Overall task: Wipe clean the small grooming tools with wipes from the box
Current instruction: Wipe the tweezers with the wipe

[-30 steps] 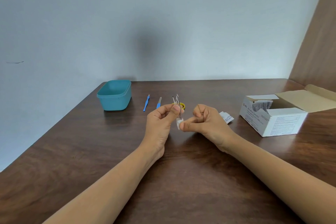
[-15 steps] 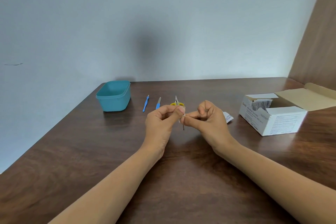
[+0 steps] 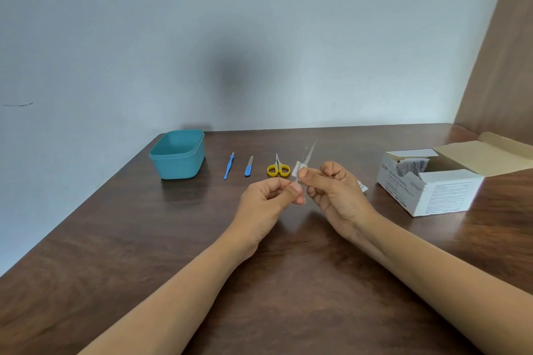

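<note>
Left hand (image 3: 271,199): pinches the near end of the tweezers (image 3: 310,150) between thumb and forefinger, other fingers curled in
Right hand (image 3: 334,190): pinches the wipe (image 3: 297,171) round the shaft just beyond the left fingertips, other fingers curled
Tweezers: held clear of the table (image 3: 173,239), above its middle, tips slanting up toward the far edge
Change: a second ago near upright, with the wipe low under the left thumb; now tilted away, with the wipe on the far side of the left pinch
Also changed: scissors (image 3: 278,169), half hidden behind the hands a moment back, now in plain sight
Meaning: reads as a stroke running up the shaft toward the tips; this tool probably mid-wipe, tips not yet reached
Waiting: scissors, file (image 3: 249,166) and pusher (image 3: 229,166) in a row near the far edge, leading left toward the tub (image 3: 178,167) by the far left corner
Box (image 3: 427,184): open near the right edge, packets showing inside
Wrapper (image 3: 362,186): torn, flat on the table just behind the right hand, between it and the box
Next: likely finish the pull off the tips, then set the tweezers down and take another tool
</note>
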